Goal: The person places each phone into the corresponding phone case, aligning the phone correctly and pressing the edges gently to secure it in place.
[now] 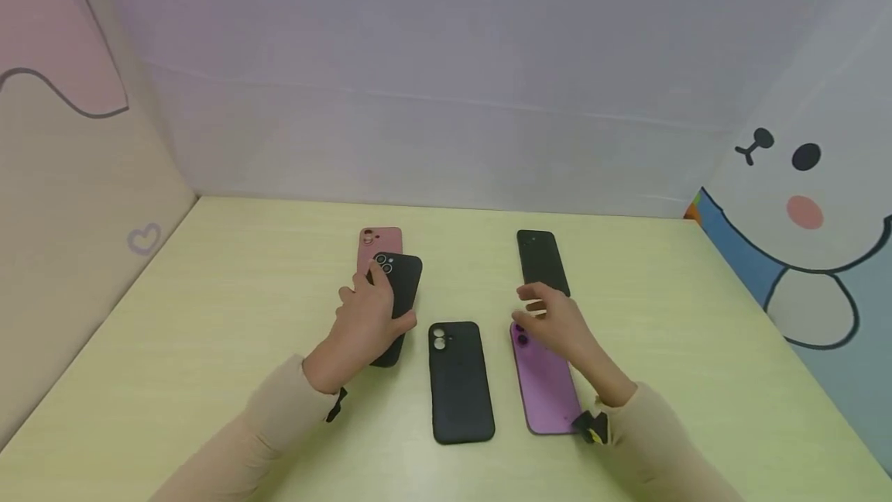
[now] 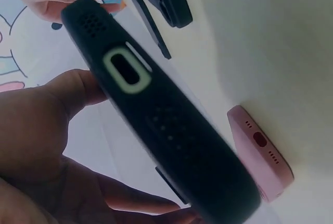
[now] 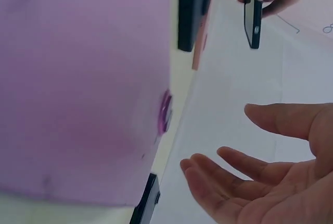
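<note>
The left hand grips a black phone by its sides, raised over the table; the left wrist view shows the port end of this dark phone between thumb and fingers. Behind it lies a pink phone, partly covered from the head view. The right hand hovers above the top end of a purple phone, its fingers loosely bent and holding nothing. In the right wrist view, a gap separates this hand from the purple phone.
Between the hands, a black phone or case lies on the light yellow table. Another black phone lies beyond the right hand. A pale wall closes off the back, with printed panels at both sides.
</note>
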`<state>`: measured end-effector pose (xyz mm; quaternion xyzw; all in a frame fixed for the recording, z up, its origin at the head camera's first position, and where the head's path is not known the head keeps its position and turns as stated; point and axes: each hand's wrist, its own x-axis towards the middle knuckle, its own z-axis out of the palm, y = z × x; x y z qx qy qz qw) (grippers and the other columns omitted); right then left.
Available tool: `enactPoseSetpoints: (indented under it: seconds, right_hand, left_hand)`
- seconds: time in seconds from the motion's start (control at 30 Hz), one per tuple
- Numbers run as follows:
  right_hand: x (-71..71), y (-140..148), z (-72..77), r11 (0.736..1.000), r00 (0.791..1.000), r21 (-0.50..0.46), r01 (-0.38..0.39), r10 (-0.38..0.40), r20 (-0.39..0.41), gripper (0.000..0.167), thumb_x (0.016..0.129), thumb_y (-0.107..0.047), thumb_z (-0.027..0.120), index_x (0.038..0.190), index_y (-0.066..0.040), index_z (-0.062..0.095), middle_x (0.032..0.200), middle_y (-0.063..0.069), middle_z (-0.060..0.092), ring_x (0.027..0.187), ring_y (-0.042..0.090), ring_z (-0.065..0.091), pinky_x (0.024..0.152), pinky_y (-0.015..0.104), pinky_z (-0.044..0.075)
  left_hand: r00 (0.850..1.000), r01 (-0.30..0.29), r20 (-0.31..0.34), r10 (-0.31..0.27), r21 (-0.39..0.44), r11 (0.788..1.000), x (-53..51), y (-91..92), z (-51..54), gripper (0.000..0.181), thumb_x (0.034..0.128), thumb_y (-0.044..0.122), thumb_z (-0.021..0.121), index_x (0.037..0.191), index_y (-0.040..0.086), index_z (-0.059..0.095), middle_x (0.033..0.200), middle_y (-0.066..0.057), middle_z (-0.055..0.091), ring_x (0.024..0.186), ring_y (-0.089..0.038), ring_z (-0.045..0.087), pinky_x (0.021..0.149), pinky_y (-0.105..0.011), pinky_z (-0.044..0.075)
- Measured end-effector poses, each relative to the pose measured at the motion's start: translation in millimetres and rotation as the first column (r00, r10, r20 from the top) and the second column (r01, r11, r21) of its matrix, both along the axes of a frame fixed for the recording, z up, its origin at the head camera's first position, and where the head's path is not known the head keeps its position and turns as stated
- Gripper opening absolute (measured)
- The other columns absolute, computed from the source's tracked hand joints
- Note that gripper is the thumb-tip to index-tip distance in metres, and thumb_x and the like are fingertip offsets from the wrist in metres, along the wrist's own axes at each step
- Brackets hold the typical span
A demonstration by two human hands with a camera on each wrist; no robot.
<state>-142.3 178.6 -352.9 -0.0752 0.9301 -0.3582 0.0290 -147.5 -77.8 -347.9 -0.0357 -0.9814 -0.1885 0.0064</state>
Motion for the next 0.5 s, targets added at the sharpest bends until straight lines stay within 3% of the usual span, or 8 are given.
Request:
enactPoseSetpoints:
  seconds: [0.23, 0.5]
  right_hand:
    - [6.7, 9, -1.0, 0.982, 1.000, 0.191, 0.017, -0.012, -0.025, 0.045, 0.082, -0.010, 0.062, 0.119, 0.013, 0.049, 0.118, 0.030, 0.053, 0.110, 0.045, 0.050, 0.090, 0.051, 0.042]
    - [9.9, 15, -4.7, 0.956, 0.999, 0.292, 0.021, -0.030, 0.026, 0.056, 0.082, -0.017, 0.065, 0.123, 0.013, 0.044, 0.122, 0.032, 0.048, 0.109, 0.053, 0.044, 0.088, 0.055, 0.040]
  left_hand:
    - [0.995, 0.006, -0.094, -0.018, -0.128, 0.992, 25.0, -5.2, -8.4, 0.086, 0.0725, 0.036, 0.072, 0.129, -0.017, 0.036, 0.100, -0.033, 0.050, 0.072, -0.039, 0.049, 0.048, -0.042, 0.046]
    - [0.991, -0.004, -0.134, -0.027, -0.220, 0.975, 44.4, -6.4, -17.5, 0.089, 0.0667, 0.039, 0.076, 0.125, -0.017, 0.040, 0.092, -0.029, 0.053, 0.066, -0.034, 0.050, 0.044, -0.037, 0.045]
